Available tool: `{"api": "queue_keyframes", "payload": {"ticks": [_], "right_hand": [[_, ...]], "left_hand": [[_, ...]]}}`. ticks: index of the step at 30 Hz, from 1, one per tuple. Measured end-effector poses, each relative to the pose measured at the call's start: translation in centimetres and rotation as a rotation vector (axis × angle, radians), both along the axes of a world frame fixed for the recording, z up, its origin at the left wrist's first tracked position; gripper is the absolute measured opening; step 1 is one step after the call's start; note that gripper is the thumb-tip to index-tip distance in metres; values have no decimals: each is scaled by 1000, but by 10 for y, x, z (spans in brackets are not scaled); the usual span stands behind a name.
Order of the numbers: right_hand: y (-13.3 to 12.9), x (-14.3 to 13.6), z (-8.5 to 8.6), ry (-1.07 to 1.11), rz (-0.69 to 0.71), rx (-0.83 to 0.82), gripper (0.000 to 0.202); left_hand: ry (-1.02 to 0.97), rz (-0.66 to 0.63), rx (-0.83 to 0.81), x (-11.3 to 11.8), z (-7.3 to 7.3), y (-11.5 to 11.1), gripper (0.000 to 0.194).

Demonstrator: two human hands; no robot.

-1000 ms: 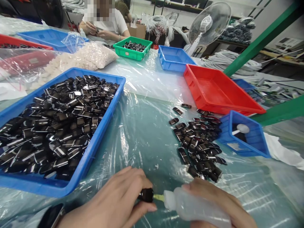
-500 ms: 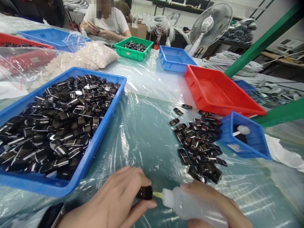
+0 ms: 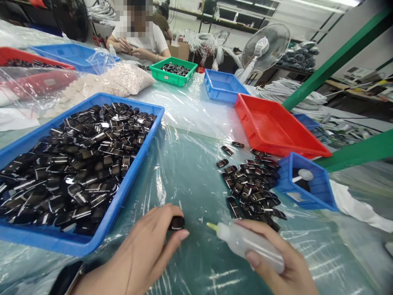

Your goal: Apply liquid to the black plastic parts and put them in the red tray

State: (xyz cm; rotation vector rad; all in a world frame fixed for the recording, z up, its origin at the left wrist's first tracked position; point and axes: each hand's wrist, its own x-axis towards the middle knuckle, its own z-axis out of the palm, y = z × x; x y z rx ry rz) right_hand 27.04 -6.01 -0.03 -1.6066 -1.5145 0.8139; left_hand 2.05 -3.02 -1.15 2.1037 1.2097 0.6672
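Note:
My left hand [image 3: 153, 241] pinches a small glossy black plastic part [image 3: 177, 223] between thumb and fingers, just above the table sheet. In my right hand [image 3: 276, 254] lies a translucent squeeze bottle [image 3: 250, 243], tilted so that its yellowish nozzle [image 3: 211, 225] points left toward the part. A gap separates the nozzle tip from the part. Behind the bottle, a loose pile of similar black parts [image 3: 248, 180] is spread on the sheet. Many more black parts [image 3: 92, 155] fill the large blue tray [image 3: 135, 176] on my left.
A red tray [image 3: 276, 123] and a small blue bin [image 3: 313, 188] holding a white spoon-like item stand at right. Farther back are a blue tray [image 3: 225, 84], a green tray [image 3: 173, 76] of parts and a bag of pale pieces [image 3: 113, 78]. A co-worker [image 3: 138, 41] sits across.
The bottle's nozzle has come away from the black part, and the gap between them has widened. My left hand has shifted left and up in the view with the part.

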Motion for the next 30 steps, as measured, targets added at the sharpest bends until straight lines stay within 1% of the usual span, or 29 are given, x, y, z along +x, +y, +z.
{"api": "queue_keyframes", "payload": {"ticks": [3,4,6,8,10,13,15,16,18,21,23,25,27,30], "right_hand": [[10,1,-5,21,49,-23,33],[15,-1,-7,28,58,2,35],[26,-11,-12,56,68,72,32],[36,-22,-17,41,88,96,26],[43,-32,-21,-3,99,118,24],[40,-36,-25,-102,49,206,36],[32,-33,-24,-172,32,300,34],[28,-32,-23,-205,60,342,28],[21,-31,-20,-261,189,383,20],[21,-34,-19,-316,391,350,26],[25,-37,-20,-325,444,307,29],[28,-39,-22,-299,442,267,29],[28,-40,-21,-236,404,230,26],[23,-42,-14,-61,325,156,17]], "left_hand": [[-27,107,-109,1,2,-1,18],[-38,129,-128,1,3,-1,20],[-61,143,-141,2,4,-2,21],[-81,127,-135,3,3,-3,20],[-93,123,-125,4,2,-4,19],[-101,143,-119,4,0,-3,21],[-104,137,-116,4,1,-2,21],[-111,131,-113,4,1,-1,21],[-126,113,-107,4,1,0,21],[-135,74,-101,4,0,0,21],[-132,29,-99,4,-1,0,19],[-141,-2,-85,4,-2,-1,18],[-159,-13,-68,5,-2,-1,19],[-174,-39,-68,5,-2,-2,18]]}}
